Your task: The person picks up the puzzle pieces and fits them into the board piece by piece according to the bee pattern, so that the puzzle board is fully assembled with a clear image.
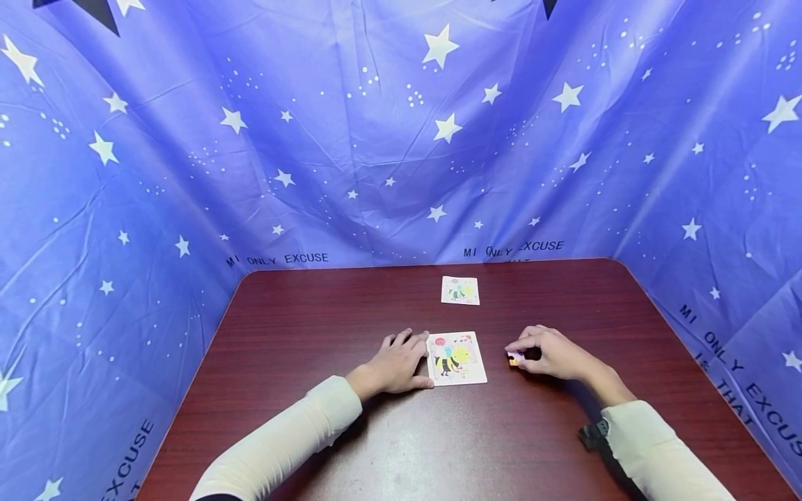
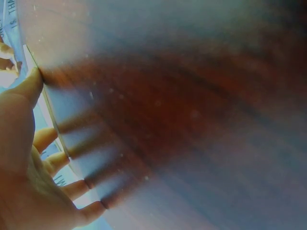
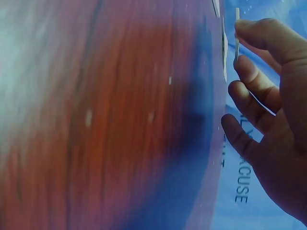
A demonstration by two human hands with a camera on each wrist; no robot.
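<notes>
A square bee jigsaw puzzle (image 1: 479, 374) with a white border lies flat in the middle of the table. My left hand (image 1: 396, 363) rests at its left side, fingers spread, with the thumb at the near left corner and a fingertip near the far left corner. In the left wrist view the thumb (image 2: 31, 86) touches the edge of the thin board. To the right of the puzzle, my right hand (image 1: 553, 353) pinches a small purple and orange puzzle piece (image 1: 514, 358) just above the table. The right wrist view shows that piece (image 3: 237, 40) edge-on between thumb and index finger, other fingers loosely bent.
A smaller square card (image 1: 460, 291) with a similar bee picture lies beyond the puzzle, towards the table's back edge. The dark red wooden table (image 1: 301, 313) is enclosed at the back and sides by blue star-patterned cloth (image 1: 376, 139). A black device (image 1: 592, 435) sits by the right cuff.
</notes>
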